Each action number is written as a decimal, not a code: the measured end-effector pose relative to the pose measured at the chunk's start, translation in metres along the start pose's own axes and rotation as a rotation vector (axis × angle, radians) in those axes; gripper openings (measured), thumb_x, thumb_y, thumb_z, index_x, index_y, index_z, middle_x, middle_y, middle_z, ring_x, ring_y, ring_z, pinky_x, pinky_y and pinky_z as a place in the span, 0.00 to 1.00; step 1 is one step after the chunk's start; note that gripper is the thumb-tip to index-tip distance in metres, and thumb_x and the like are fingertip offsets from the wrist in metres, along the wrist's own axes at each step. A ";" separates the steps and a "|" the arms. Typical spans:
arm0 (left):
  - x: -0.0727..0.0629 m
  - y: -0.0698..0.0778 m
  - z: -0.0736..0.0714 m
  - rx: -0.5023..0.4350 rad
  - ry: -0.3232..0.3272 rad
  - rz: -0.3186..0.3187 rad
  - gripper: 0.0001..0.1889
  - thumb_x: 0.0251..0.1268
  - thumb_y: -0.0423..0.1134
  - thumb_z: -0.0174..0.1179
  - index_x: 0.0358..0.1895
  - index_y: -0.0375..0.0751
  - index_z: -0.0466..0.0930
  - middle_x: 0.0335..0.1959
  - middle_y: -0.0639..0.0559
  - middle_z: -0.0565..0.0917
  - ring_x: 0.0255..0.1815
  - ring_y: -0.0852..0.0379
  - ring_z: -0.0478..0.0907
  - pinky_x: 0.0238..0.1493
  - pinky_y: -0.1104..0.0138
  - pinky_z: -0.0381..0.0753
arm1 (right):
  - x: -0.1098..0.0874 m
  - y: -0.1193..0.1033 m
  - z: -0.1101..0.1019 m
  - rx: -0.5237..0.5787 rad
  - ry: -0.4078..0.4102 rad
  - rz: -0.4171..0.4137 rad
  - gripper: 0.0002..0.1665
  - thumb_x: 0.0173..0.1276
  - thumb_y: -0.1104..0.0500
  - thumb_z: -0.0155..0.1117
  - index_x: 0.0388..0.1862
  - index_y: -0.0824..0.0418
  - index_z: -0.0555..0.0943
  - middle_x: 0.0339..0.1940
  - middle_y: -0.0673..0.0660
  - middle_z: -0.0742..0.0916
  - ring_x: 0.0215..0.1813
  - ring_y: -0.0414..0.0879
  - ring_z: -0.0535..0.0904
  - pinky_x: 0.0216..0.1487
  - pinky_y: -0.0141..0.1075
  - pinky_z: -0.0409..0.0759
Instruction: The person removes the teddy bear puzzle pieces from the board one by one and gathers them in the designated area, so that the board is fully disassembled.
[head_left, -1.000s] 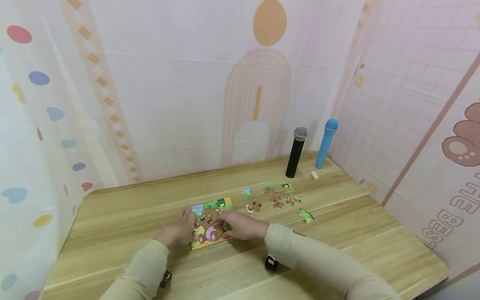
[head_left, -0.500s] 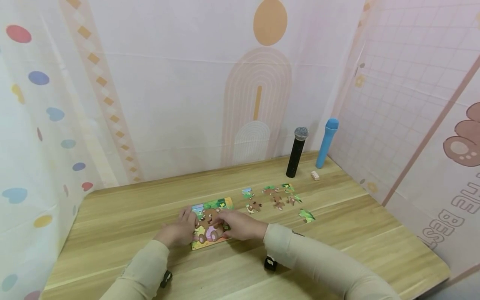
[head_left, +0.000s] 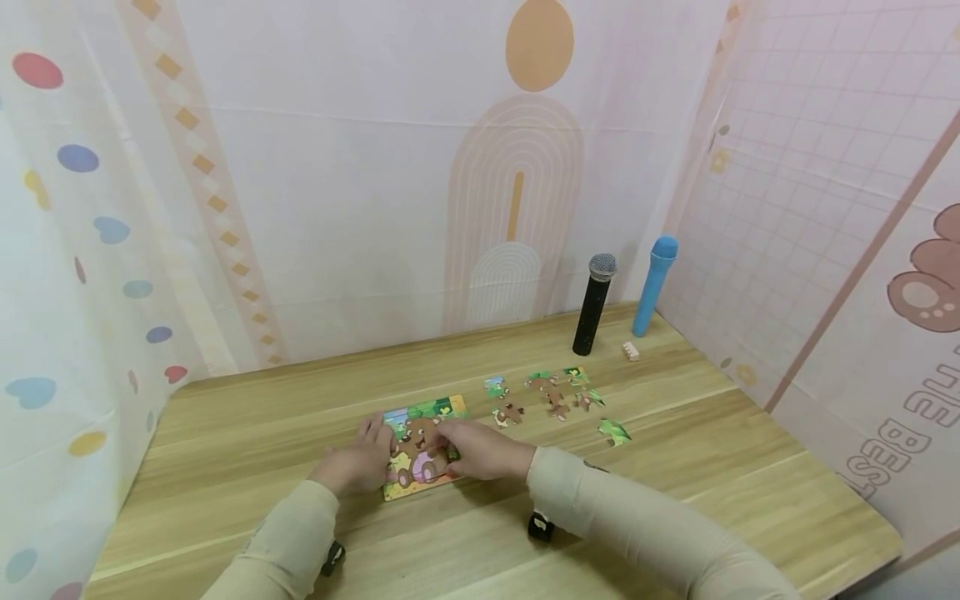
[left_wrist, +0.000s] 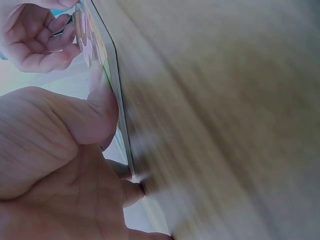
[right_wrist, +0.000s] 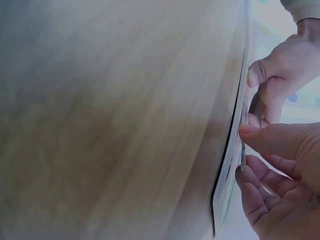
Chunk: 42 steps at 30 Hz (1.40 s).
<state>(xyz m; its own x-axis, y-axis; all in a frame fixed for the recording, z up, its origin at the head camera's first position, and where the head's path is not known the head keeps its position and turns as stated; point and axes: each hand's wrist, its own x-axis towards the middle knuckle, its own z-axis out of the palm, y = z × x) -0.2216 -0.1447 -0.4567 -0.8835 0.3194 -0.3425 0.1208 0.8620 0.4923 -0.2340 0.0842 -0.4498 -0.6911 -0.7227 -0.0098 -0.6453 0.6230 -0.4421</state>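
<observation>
A bear jigsaw puzzle board [head_left: 408, 490] lies flat on the wooden table, with many pieces fitted in it. My left hand [head_left: 362, 457] rests along its left side. In the left wrist view, the left thumb [left_wrist: 102, 112] presses on the board's edge and the fingertips reach down beside it. My right hand [head_left: 483, 450] is over the board's right half. Between its thumb and fingers it pinches a puzzle piece [right_wrist: 243, 156], seen edge-on in the right wrist view. The fingers hide most of that piece and the board beneath.
Several loose puzzle pieces [head_left: 555, 402] lie right of the board, with a green one [head_left: 615, 431] farther right. A black microphone [head_left: 592, 308] and a blue microphone [head_left: 652, 292] stand at the back right, near a small pale block [head_left: 630, 352]. A printed curtain [head_left: 360, 208] hangs behind the table.
Both hands stay almost in the same place at the board. The loose pieces and the microphones have not moved; the head view shifts only slightly.
</observation>
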 end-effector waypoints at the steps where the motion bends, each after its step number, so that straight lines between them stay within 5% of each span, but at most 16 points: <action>1: 0.000 0.000 0.000 -0.004 -0.001 0.000 0.14 0.71 0.30 0.58 0.43 0.46 0.60 0.81 0.30 0.30 0.81 0.31 0.26 0.57 0.19 0.24 | 0.000 0.000 0.000 0.000 -0.001 -0.002 0.22 0.65 0.65 0.74 0.56 0.59 0.79 0.48 0.47 0.84 0.48 0.36 0.77 0.50 0.24 0.76; 29: 0.003 -0.005 0.003 0.012 0.022 0.020 0.15 0.70 0.29 0.59 0.42 0.43 0.59 0.80 0.27 0.30 0.80 0.29 0.26 0.53 0.17 0.23 | -0.011 0.007 -0.009 0.073 -0.021 0.041 0.18 0.68 0.67 0.69 0.54 0.58 0.78 0.46 0.46 0.83 0.50 0.36 0.78 0.53 0.27 0.78; 42: 0.005 -0.006 0.003 -0.002 0.018 0.015 0.15 0.70 0.30 0.59 0.42 0.43 0.59 0.80 0.28 0.29 0.80 0.29 0.25 0.53 0.18 0.22 | -0.020 0.018 -0.018 0.051 -0.006 0.062 0.18 0.68 0.67 0.69 0.55 0.62 0.77 0.47 0.52 0.83 0.45 0.41 0.78 0.46 0.27 0.78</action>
<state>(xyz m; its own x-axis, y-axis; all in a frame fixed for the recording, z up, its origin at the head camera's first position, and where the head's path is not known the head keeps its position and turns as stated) -0.2255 -0.1467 -0.4637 -0.8896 0.3251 -0.3207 0.1334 0.8566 0.4984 -0.2374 0.1148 -0.4417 -0.7269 -0.6853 -0.0438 -0.5841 0.6506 -0.4853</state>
